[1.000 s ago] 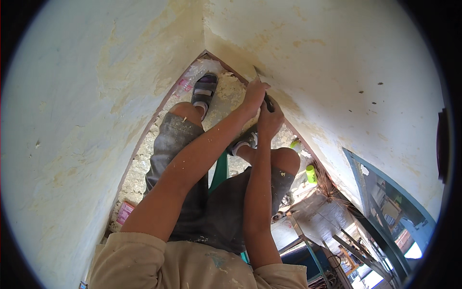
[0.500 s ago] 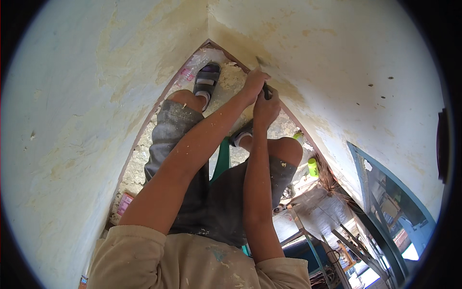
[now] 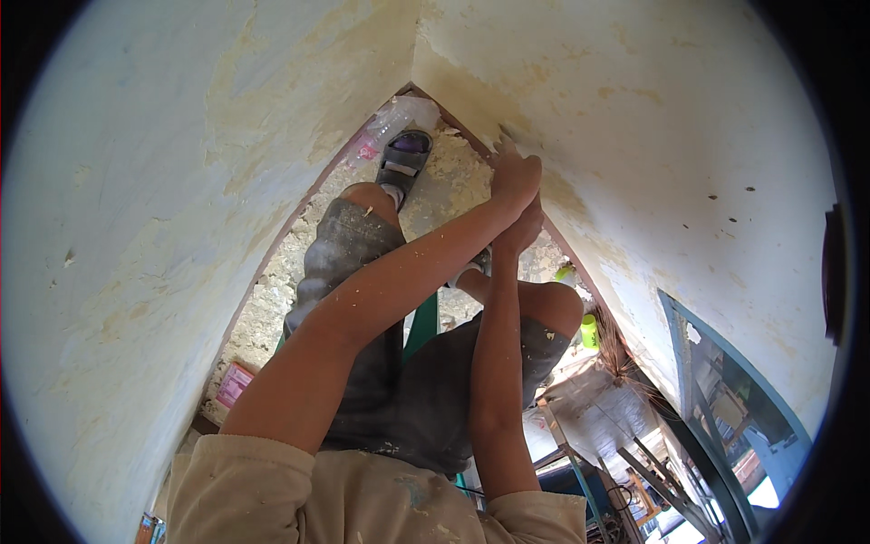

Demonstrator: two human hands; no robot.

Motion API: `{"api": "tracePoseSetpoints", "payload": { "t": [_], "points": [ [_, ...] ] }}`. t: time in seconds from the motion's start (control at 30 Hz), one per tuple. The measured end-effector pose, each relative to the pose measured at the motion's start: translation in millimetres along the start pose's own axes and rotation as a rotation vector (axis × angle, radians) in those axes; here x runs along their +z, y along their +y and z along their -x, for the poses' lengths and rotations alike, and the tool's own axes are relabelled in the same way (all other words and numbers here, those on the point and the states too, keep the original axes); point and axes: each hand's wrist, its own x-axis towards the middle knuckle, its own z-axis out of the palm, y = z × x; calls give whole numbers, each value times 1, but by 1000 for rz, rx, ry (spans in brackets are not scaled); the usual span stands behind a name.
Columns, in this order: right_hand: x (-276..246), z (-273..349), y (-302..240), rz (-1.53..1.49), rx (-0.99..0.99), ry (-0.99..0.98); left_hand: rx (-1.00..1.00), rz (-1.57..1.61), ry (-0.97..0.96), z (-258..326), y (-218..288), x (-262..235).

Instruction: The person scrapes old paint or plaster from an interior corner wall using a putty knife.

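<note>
My left hand (image 3: 517, 179) is closed at the right-hand wall, beside its lower edge, with a finger or two reaching forward along the tool. Just behind and below it, my right hand (image 3: 523, 228) is closed too, the two hands touching. Between them they grip a scraper (image 3: 507, 135), whose thin dark end shows against the wall past my left fingertips. Its handle is hidden by my hands. The cream wall (image 3: 580, 136) has yellowish patches and worn, peeling paint around the scraper.
Paint flakes litter the floor (image 3: 299, 263) between the two walls. My sandalled foot (image 3: 403, 163) rests near the corner by a clear plastic bottle (image 3: 391, 122). A lime-green container (image 3: 590, 332) and a bristly broom (image 3: 618, 355) are right of my knee. A pink box (image 3: 235, 384) lies left.
Both hands have shifted slightly right and down in the picture, the left now covering the dark handle that showed before. The whole view has shifted slightly too.
</note>
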Motion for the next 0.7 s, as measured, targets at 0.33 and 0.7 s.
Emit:
{"api": "tracePoseSetpoints", "payload": {
  "t": [0.33,0.7],
  "points": [
    [15,-7,40,20,145,46,74,-362,-21,22,27,23],
    [15,-1,23,-145,86,182,-111,14,-81,-18,-29,0]
  ]
}}
